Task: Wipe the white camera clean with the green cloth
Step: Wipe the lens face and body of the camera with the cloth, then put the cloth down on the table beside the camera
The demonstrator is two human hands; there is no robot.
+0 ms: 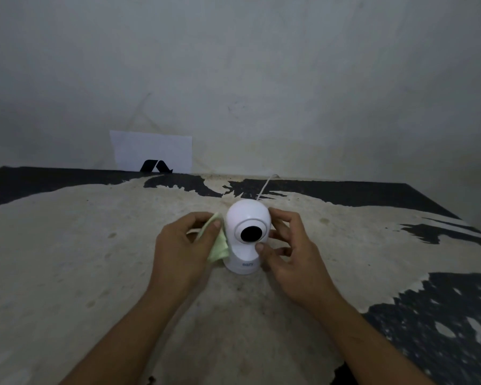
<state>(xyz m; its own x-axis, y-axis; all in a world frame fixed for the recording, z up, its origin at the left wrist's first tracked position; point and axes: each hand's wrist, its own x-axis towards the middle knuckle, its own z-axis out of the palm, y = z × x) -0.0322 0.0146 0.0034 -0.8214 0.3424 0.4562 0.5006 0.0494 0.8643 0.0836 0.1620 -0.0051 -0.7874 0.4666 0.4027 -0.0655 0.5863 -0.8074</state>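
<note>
Left hand [185, 243]: closed on the green cloth [218, 243], thumb and fingers pinching the fabric and pressing it against the left flank of the white camera [246, 236]. Green cloth: small, thin, soft; it hangs in loose folds below the thumb, so it should bunch and slide readily and is best kept wadded under the fingertips so a flat patch meets the shell. White camera: stands upright near the middle of the counter [95, 259], round head on a narrower neck and flared base, black lens [251, 233] facing the wearer, small blue lettering on the base, too blurred to read. Judged light, with a hard, smooth plastic shell, likely slippery and easy to tip or swivel under a sideways rub; the lens is the delicate part and wants light pressure. Best hold: the base or neck, not the head. Cable [264, 188]: thin, white, runs from behind the camera toward the wall; a tug could drag the unit. Right hand [286, 251]: partly curled, fingertips touching the right side of the head and thumb near the neck, steadying rather than clasping.
</note>
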